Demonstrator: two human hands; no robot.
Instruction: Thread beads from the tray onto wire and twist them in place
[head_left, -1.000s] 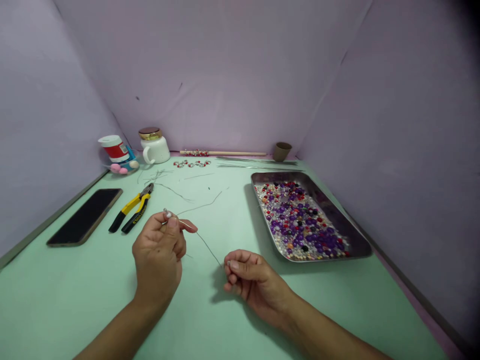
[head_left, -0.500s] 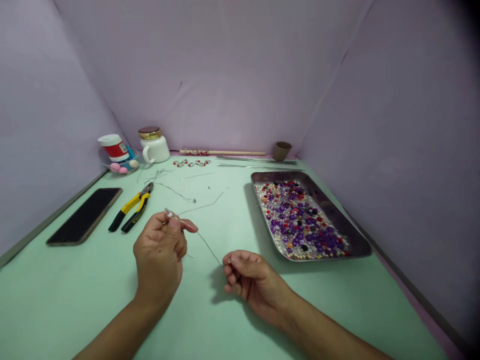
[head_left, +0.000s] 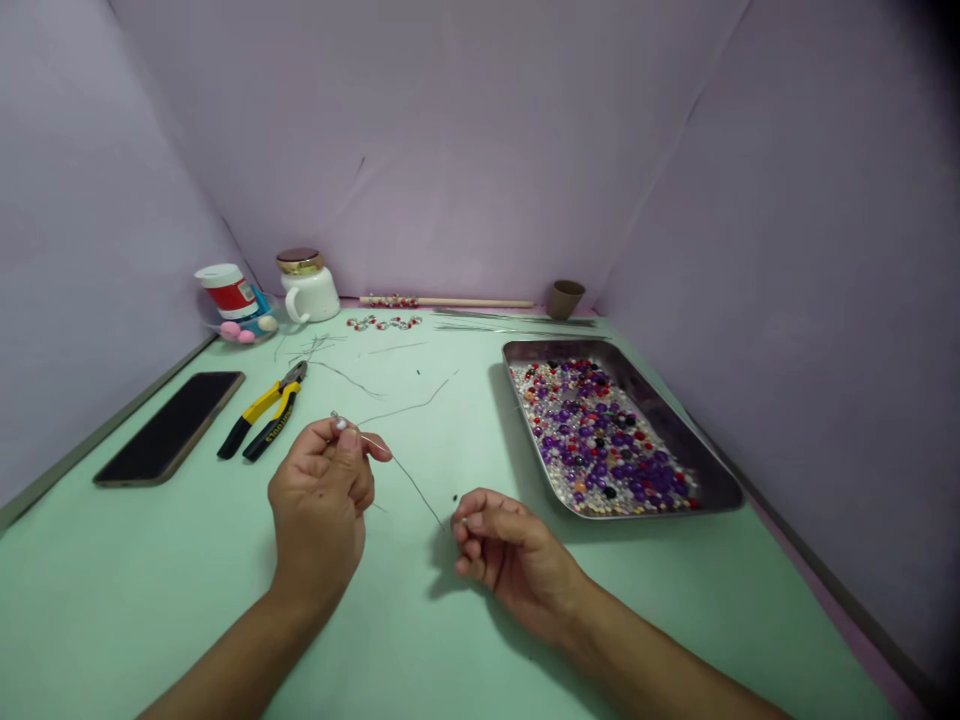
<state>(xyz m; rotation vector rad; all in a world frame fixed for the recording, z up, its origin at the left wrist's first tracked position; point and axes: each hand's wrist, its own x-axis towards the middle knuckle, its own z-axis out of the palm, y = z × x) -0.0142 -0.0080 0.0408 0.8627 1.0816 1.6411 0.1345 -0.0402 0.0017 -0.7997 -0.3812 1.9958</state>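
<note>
Item: thin wire (head_left: 411,478), held just above the green worktop (head_left: 187,560) between both hands. Long axis ran from upper left to lower right. Left hand (head_left: 321,508) pinched the upper end, which carried a small pale bead (head_left: 339,424), between thumb and forefinger. Right hand (head_left: 504,552), fingers curled together, pinched the lower end. Bead tray (head_left: 697,455) lay nearer the right hand; pliers (head_left: 264,410) lay nearer the left.

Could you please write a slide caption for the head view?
Left hand and right hand pinch a thin wire above a green table, bead tray alongside.
</note>
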